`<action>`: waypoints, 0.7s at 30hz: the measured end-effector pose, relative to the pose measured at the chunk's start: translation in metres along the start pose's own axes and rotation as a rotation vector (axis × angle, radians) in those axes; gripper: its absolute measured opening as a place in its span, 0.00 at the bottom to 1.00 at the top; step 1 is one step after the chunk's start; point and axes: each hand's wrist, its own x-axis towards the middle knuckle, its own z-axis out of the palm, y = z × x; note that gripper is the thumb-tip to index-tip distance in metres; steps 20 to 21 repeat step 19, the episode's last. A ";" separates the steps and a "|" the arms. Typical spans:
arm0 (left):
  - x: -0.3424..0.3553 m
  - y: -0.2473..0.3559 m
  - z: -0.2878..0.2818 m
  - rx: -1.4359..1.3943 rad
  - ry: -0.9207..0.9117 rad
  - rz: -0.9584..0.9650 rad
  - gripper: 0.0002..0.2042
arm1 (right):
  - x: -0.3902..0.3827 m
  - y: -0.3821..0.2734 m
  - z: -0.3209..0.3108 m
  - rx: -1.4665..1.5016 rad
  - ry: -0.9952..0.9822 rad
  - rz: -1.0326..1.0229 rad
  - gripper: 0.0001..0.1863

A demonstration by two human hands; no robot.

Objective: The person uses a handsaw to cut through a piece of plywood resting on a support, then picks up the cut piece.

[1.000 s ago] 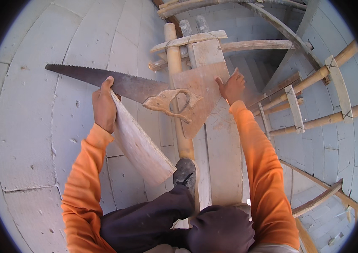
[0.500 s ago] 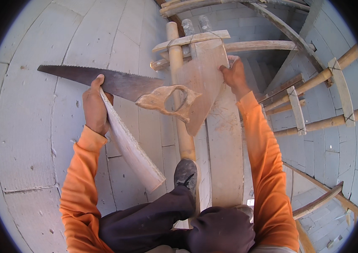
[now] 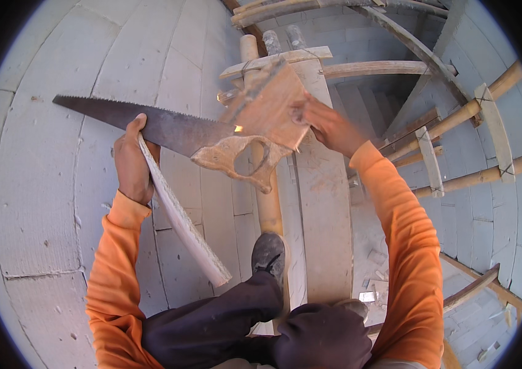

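Note:
My left hand (image 3: 133, 161) is closed on the blade of a handsaw (image 3: 172, 128), thumb over the toothed edge. The saw's worn wooden handle (image 3: 221, 154) points right. A narrow pale strip (image 3: 181, 221) with a rough edge is in the same hand and slants down toward my foot. My right hand (image 3: 329, 126), blurred by motion, grips the right edge of a tilted flat wooden board piece (image 3: 270, 104). The board is above the saw handle and partly behind it; whether they touch I cannot tell.
Beneath the board, a long plank (image 3: 325, 227) runs toward me beside a bamboo pole (image 3: 269, 212), with my shoe (image 3: 268, 253) on it. A grey block wall (image 3: 39, 184) stands at left. Bamboo rails (image 3: 470, 111) with tied crosspieces are at right, over a lower level.
My right hand has swung inward and turned the board piece, which now leans over with its lower end raised. My left hand, the saw and the strip have shifted only slightly.

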 end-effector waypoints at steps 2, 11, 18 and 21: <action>0.000 0.002 0.000 -0.029 -0.024 0.014 0.26 | -0.041 0.012 0.003 -0.056 -0.219 0.004 0.16; 0.007 -0.003 -0.005 0.005 -0.007 0.041 0.27 | -0.103 -0.003 0.008 -0.036 -0.266 -0.006 0.07; 0.001 0.011 -0.001 -0.011 0.049 0.036 0.25 | -0.129 -0.016 0.006 0.138 -0.459 0.348 0.08; 0.002 0.011 -0.003 -0.016 0.055 0.030 0.25 | -0.133 -0.011 0.005 0.115 -0.492 0.315 0.11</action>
